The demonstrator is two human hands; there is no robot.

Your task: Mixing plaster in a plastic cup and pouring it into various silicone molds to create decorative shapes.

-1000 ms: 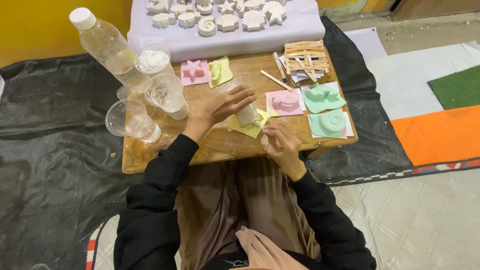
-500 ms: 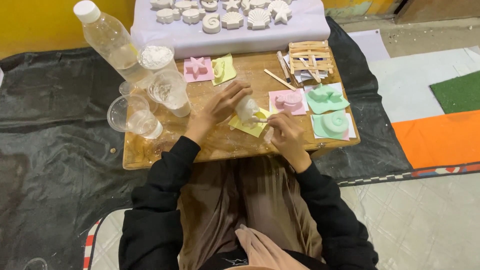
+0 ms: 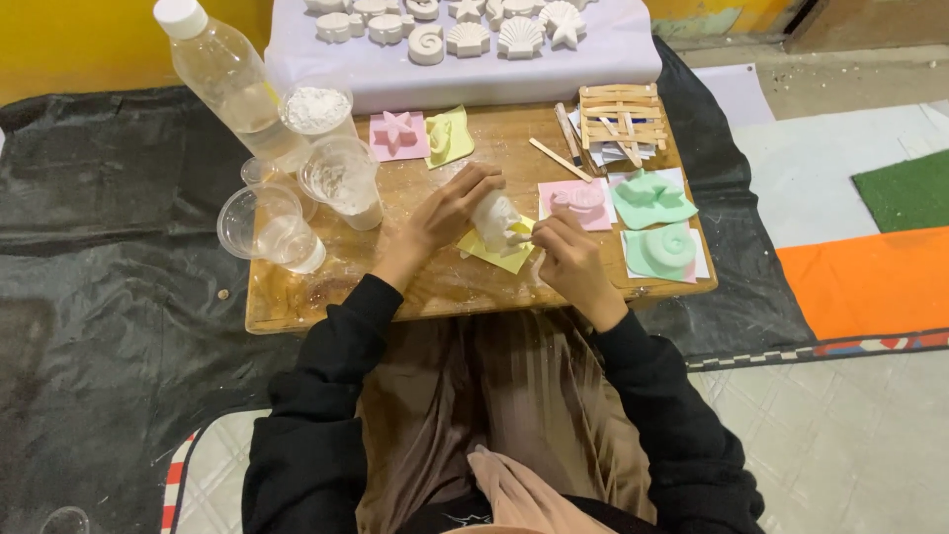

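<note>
Your left hand (image 3: 445, 213) curls over the top of a small white plaster cast (image 3: 494, 220), fingers wrapped round it in a firm grip. Your right hand (image 3: 568, 252) meets it from the other side, fingertips pinched against the lower right edge of the cast, where it touches the thin yellow flexible mould (image 3: 501, 254) lying flat beneath. The cast sits near the middle of the low wooden board (image 3: 445, 287), just in front of your lap. It is chalky, matte and lumpy; its long axis runs from near you on the right up and away to the left, though which end is its front you cannot tell from here.

The board's surface is pale wood, dusted with white powder around your hands. To the right lie a pink square mould (image 3: 573, 201) and two mint green moulds, one wavy (image 3: 647, 195), one with a spiral shell relief (image 3: 667, 249). Farther back sit a pink star mould (image 3: 397, 134) and a second yellow mould (image 3: 450, 135). A bundle of flat wooden sticks (image 3: 621, 114) rests at the far right corner.

On your left stand clear plastic cups (image 3: 267, 225), one holding white powder (image 3: 316, 107), beside a tall clear plastic bottle with a white cap (image 3: 222, 74). Beyond the board, finished white shell-shaped and star-shaped casts (image 3: 494, 35) lie in rows on a pale lilac cloth (image 3: 593, 59). Crinkled black plastic sheeting (image 3: 99, 247) covers the floor around it.
</note>
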